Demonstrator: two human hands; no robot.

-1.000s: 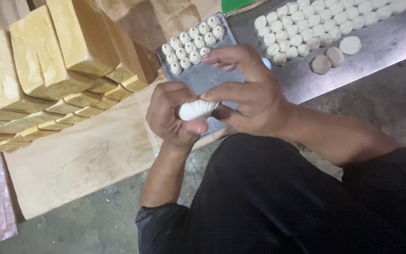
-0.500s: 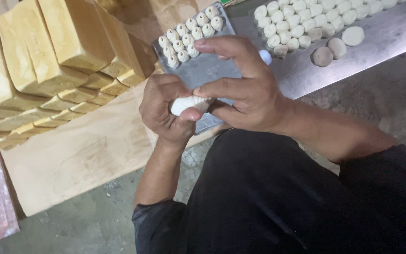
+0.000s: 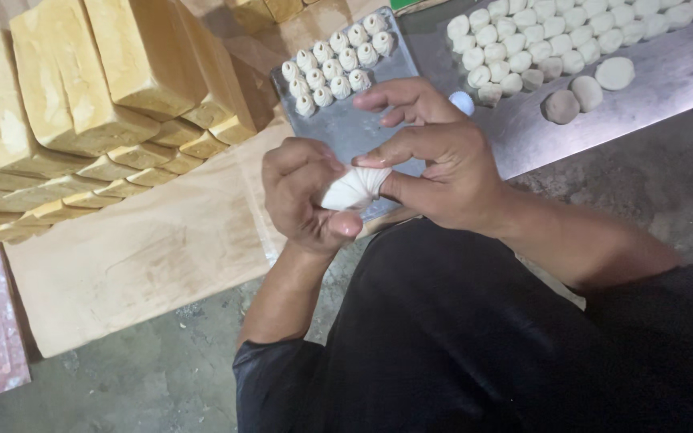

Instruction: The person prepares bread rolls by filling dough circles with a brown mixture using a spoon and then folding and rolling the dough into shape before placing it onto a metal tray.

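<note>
My left hand (image 3: pixel 302 192) cups a white pleated dumpling (image 3: pixel 352 190) from below. My right hand (image 3: pixel 435 152) pinches the dumpling's folded top between thumb and forefinger. Both hands hover over the near edge of a grey metal tray (image 3: pixel 358 128). Several finished pleated dumplings (image 3: pixel 334 68) lie in rows at the tray's far end. My black-sleeved arms and dark clothing fill the lower right.
A steel table (image 3: pixel 667 72) at the upper right carries several round dough pieces (image 3: pixel 539 44) and flat dough discs (image 3: pixel 587 92). Stacked yellowish wooden boxes (image 3: pixel 98 96) stand at the left on a pale wooden board (image 3: pixel 138 256). Grey concrete floor lies below.
The dumpling has turned in my hands and shows more pleats now. My hands and the view have shifted slightly; nothing was put down or picked up.
</note>
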